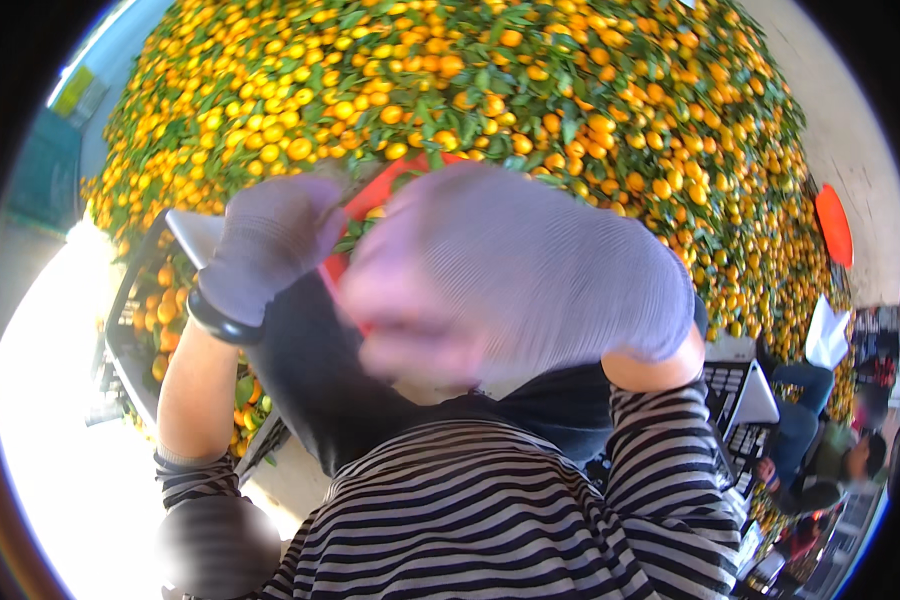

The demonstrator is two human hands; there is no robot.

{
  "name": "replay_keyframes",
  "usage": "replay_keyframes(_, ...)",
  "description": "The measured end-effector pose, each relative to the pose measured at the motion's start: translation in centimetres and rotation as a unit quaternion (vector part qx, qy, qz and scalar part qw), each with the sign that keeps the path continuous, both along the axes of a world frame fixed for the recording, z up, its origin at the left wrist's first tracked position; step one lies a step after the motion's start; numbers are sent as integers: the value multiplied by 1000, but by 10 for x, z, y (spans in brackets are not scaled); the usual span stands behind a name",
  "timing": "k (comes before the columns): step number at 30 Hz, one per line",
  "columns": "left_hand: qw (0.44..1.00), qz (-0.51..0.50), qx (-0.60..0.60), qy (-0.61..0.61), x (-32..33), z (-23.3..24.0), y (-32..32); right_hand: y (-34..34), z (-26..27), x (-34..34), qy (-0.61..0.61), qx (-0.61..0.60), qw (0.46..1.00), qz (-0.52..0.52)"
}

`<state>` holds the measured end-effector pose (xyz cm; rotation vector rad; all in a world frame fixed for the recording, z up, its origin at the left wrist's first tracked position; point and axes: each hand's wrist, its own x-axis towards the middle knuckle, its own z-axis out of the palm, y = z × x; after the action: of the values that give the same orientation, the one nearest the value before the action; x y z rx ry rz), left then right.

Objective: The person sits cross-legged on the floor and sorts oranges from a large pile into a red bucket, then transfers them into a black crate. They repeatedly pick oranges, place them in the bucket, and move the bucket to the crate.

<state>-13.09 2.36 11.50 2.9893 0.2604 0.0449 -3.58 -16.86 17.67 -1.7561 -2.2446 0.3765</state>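
Observation:
My left hand point(277, 236), in a knitted work glove with a dark band at the wrist, is above my thigh, its fingers turned towards the middle. My right hand point(495, 270), gloved alike and blurred at the fingers, is raised close to the camera. Whether either hand holds something cannot be made out. Partly hidden behind them, a red plastic basin point(382, 189) with some leaves and fruit in it sits between my knees. Beyond rises a large heap of small orange citrus fruits point(420, 67) with green leaves.
A crate point(136, 259) of orange fruits stands at my left. Black plastic crates point(727, 382) stand at my right, near other seated people point(802, 397). Farther right are a red basin point(835, 225) and a white sheet or bag point(827, 332) by the heap.

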Motion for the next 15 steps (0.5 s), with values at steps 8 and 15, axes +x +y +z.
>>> replay_keyframes(8,989,-82,-52,110,74,-110,-12,-35,54,-41,-42,-102,981,162)
replay_keyframes(15,965,-122,-26,229,68,-156,-13,-40,50,-40,-15,-124,968,218)
